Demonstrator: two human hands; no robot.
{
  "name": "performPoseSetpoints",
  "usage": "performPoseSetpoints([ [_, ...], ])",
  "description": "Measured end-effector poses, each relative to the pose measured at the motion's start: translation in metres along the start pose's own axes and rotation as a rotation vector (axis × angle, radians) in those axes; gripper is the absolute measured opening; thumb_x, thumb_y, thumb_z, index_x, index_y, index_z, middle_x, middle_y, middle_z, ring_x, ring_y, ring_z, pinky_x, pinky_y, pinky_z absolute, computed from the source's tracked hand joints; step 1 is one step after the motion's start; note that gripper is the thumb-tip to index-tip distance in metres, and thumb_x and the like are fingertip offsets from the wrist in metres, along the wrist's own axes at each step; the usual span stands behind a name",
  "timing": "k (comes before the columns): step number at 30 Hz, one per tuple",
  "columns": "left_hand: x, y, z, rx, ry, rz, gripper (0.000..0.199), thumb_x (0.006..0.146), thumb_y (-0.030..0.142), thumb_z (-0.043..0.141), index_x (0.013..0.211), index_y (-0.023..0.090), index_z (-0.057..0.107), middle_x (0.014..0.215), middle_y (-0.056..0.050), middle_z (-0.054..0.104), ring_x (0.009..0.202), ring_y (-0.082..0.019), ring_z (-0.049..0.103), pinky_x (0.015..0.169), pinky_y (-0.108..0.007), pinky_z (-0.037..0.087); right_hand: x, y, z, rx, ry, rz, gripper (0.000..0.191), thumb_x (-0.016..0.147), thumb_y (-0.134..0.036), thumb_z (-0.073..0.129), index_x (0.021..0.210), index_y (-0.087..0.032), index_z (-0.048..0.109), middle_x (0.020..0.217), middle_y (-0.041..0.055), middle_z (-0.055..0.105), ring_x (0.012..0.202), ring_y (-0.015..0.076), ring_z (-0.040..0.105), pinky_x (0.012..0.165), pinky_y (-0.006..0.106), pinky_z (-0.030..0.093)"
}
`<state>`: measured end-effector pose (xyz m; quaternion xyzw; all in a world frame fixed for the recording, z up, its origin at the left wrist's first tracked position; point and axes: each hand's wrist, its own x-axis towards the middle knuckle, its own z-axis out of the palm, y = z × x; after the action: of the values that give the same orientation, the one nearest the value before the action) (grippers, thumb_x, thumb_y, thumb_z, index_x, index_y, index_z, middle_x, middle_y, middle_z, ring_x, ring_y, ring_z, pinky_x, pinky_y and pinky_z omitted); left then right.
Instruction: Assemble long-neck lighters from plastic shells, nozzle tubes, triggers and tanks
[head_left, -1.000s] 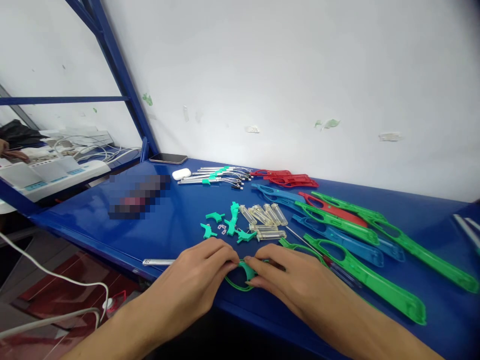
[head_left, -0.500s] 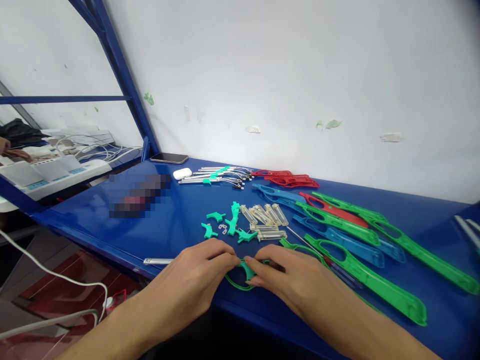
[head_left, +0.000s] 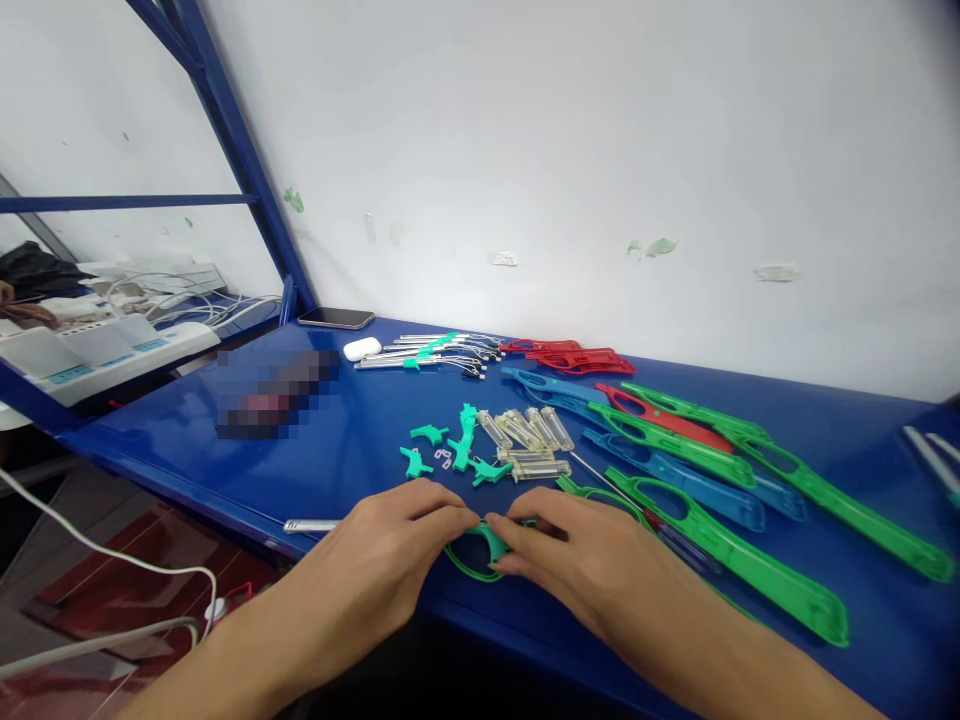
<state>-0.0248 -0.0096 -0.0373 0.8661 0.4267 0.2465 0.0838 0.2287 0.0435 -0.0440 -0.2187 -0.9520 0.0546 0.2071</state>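
Side by side at the table's front edge, both hands work on a green lighter shell, whose loop curves below the fingertips. A teal trigger piece sits in it. My left hand has thumb and fingers pinched at the shell's left part. My right hand closes its fingertips on the trigger from the right. Out past the left wrist pokes a silver tube; its other end is hidden. Just beyond the hands lie loose teal triggers, small pinkish clips and several clear fuel tanks.
Green shells, blue shells and red shells spread over the right side, with a screwdriver among them. Wired silver tubes, a white case and a phone lie at the back. Power strips stand left.
The whole view has shifted slightly. Both hands keep nearly the same pose on the shell and trigger, and nothing on the table has visibly moved.
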Motion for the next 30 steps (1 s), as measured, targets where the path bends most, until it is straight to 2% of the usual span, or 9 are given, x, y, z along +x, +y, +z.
performPoseSetpoints([
  [13,-0.002,-0.0023,-0.0052,0.049,-0.052,0.019,0.042,0.103,0.001,0.047,0.134,0.025,0.062,0.113,-0.004,0.072,0.092,-0.018,0.075,0.082,-0.026,0.061,0.0011,-0.0035,-0.0031,0.096,0.009,0.057,0.018,0.108,-0.026,0.059,0.121,-0.023,0.071,0.105,0.0037,0.069,0.082,0.02,0.069,0.067,0.033,0.052],
  [18,-0.0033,-0.0013,-0.0042,0.147,-0.102,0.008,0.059,0.1,-0.001,0.044,0.151,0.027,0.049,0.113,-0.006,0.069,0.086,-0.021,0.074,0.073,-0.03,0.062,0.0011,-0.0044,-0.0031,0.119,-0.003,0.076,0.017,0.108,-0.025,0.058,0.118,-0.023,0.071,0.106,0.0035,0.069,0.083,0.0203,0.069,0.069,0.034,0.054],
  [22,-0.0051,-0.0021,-0.0037,0.183,-0.126,0.005,0.071,0.095,-0.005,0.04,0.158,0.028,0.041,0.114,-0.006,0.067,0.083,-0.021,0.073,0.07,-0.031,0.062,0.0009,-0.0043,-0.0036,0.127,0.005,0.074,0.018,0.108,-0.024,0.059,0.12,-0.023,0.072,0.107,0.004,0.07,0.084,0.0204,0.07,0.072,0.035,0.055],
  [26,-0.0048,-0.0003,-0.0044,0.195,-0.102,0.007,0.072,0.094,-0.006,0.038,0.157,0.028,0.043,0.109,-0.005,0.066,0.078,-0.018,0.072,0.07,-0.026,0.061,0.0009,-0.0038,-0.0032,0.127,0.009,0.067,0.018,0.108,-0.024,0.059,0.119,-0.022,0.072,0.105,0.0036,0.07,0.082,0.02,0.069,0.07,0.034,0.053],
  [30,-0.0026,0.0043,-0.0063,0.177,-0.132,-0.038,0.07,0.093,-0.006,0.04,0.152,0.03,0.047,0.115,-0.005,0.065,0.085,-0.017,0.072,0.078,-0.025,0.062,0.0005,-0.0036,-0.0022,0.117,0.008,0.074,0.017,0.109,-0.027,0.057,0.115,-0.023,0.073,0.102,0.003,0.069,0.079,0.0191,0.068,0.068,0.033,0.051],
])
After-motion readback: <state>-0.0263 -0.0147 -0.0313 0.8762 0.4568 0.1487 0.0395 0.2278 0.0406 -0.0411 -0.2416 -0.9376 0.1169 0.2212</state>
